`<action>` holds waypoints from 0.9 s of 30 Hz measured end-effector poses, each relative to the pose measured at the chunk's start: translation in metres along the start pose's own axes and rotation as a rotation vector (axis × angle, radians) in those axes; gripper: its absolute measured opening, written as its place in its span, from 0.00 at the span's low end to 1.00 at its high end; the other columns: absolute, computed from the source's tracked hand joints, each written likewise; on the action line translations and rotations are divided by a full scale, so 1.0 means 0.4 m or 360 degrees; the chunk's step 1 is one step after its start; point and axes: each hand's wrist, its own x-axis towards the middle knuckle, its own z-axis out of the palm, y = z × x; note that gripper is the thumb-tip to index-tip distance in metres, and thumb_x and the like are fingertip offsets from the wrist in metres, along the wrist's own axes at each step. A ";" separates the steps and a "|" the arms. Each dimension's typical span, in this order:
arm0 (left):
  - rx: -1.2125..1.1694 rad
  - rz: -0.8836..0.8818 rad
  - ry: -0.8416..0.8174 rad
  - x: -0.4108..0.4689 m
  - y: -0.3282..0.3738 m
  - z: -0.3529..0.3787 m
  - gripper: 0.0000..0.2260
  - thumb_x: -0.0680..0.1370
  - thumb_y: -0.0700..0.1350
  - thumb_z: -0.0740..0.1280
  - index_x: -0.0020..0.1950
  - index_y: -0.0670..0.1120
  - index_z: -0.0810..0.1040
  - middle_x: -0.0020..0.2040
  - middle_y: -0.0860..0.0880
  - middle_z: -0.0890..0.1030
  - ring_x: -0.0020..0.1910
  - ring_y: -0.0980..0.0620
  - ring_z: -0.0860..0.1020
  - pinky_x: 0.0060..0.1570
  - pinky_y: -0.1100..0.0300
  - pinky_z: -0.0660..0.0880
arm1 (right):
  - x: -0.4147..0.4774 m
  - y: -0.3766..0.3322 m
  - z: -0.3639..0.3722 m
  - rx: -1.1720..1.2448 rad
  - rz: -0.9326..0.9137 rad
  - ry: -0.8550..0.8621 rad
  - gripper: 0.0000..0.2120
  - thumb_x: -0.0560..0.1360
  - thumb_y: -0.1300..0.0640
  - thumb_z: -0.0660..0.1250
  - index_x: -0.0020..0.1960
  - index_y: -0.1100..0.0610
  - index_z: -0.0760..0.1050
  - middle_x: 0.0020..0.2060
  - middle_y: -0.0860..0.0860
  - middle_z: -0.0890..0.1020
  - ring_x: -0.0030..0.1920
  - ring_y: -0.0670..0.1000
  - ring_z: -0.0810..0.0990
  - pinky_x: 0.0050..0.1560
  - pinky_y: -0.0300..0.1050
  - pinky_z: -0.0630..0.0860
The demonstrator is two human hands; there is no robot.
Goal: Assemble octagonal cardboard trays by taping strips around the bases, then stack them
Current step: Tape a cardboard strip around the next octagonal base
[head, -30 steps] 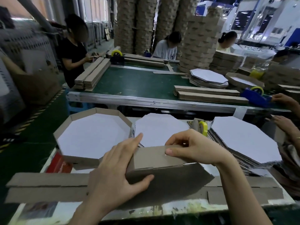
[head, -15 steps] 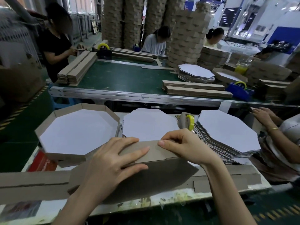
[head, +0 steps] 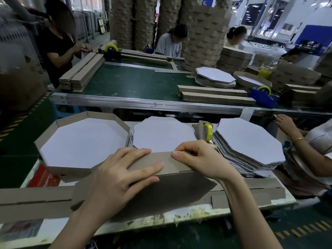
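Note:
A brown octagonal base [head: 170, 193] stands tilted on the white worktable, its underside toward me. A cardboard strip [head: 168, 158] is folded up along its far edge. My left hand [head: 118, 177] lies flat on the strip's left part, fingers straight and pressing. My right hand [head: 201, 159] pinches the strip's top edge, thumb on the near face and fingers curled over the back. A finished tray [head: 53, 126] with a white floor sits at the left.
Two stacks of white octagonal bases [head: 161, 133] [head: 248, 139] lie behind my hands, a yellow tape roll [head: 208, 130] between them. Loose strips [head: 32, 200] lie along the table's near edge. Another person's hand [head: 285, 123] works at the right. A green conveyor [head: 134, 83] runs beyond.
My left hand has gone from gripping the strip's left corner to lying flat across its face. The right hand has kept its pinch on the top edge.

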 end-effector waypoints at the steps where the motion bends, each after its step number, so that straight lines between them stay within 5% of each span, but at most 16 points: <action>1: 0.0034 0.0019 0.0029 0.000 0.002 0.003 0.15 0.79 0.58 0.59 0.60 0.58 0.81 0.60 0.48 0.80 0.55 0.44 0.78 0.46 0.48 0.77 | -0.002 0.001 0.000 -0.0013 0.0005 -0.0001 0.10 0.78 0.51 0.68 0.47 0.57 0.83 0.40 0.56 0.84 0.39 0.44 0.77 0.41 0.40 0.73; 9: 0.0129 -0.0026 0.0054 0.039 0.036 0.028 0.13 0.78 0.58 0.61 0.58 0.60 0.82 0.60 0.51 0.81 0.52 0.45 0.79 0.46 0.52 0.75 | 0.007 0.022 -0.022 0.0021 0.0004 0.0037 0.13 0.78 0.50 0.67 0.44 0.59 0.82 0.37 0.61 0.81 0.36 0.46 0.74 0.38 0.40 0.70; 13: 0.0104 0.0008 0.0031 0.086 0.061 0.051 0.12 0.77 0.59 0.62 0.54 0.61 0.84 0.57 0.52 0.83 0.49 0.46 0.79 0.46 0.54 0.74 | 0.004 0.077 -0.047 0.0175 0.0047 0.0114 0.20 0.79 0.45 0.66 0.31 0.53 0.76 0.26 0.47 0.72 0.29 0.43 0.68 0.30 0.34 0.64; 16: 0.0118 0.0028 -0.0019 0.125 0.072 0.069 0.13 0.78 0.59 0.60 0.53 0.61 0.84 0.56 0.52 0.83 0.49 0.46 0.79 0.45 0.55 0.74 | 0.046 0.166 -0.098 0.0665 0.0245 0.0391 0.20 0.80 0.44 0.64 0.39 0.56 0.83 0.35 0.51 0.81 0.34 0.46 0.78 0.31 0.34 0.72; 20: 0.0084 -0.0021 -0.0128 0.180 0.062 0.082 0.13 0.77 0.60 0.60 0.53 0.63 0.83 0.56 0.53 0.83 0.49 0.49 0.79 0.44 0.55 0.75 | 0.154 0.387 -0.175 0.0895 0.0912 0.1043 0.07 0.80 0.61 0.63 0.49 0.61 0.79 0.43 0.57 0.77 0.40 0.55 0.80 0.33 0.46 0.80; 23: 0.0065 -0.0061 -0.0199 0.223 0.049 0.097 0.15 0.76 0.62 0.58 0.54 0.65 0.82 0.56 0.55 0.83 0.50 0.51 0.79 0.44 0.54 0.76 | 0.206 0.534 -0.196 0.0459 0.1228 0.0837 0.08 0.78 0.64 0.62 0.55 0.64 0.76 0.46 0.58 0.79 0.51 0.61 0.81 0.52 0.61 0.81; 27: 0.0070 -0.0082 -0.0232 0.265 0.037 0.122 0.15 0.76 0.63 0.57 0.55 0.65 0.81 0.57 0.56 0.82 0.52 0.53 0.78 0.45 0.56 0.74 | 0.254 0.624 -0.210 0.0381 0.1409 0.0712 0.12 0.77 0.62 0.67 0.59 0.67 0.74 0.50 0.61 0.80 0.54 0.63 0.81 0.54 0.63 0.80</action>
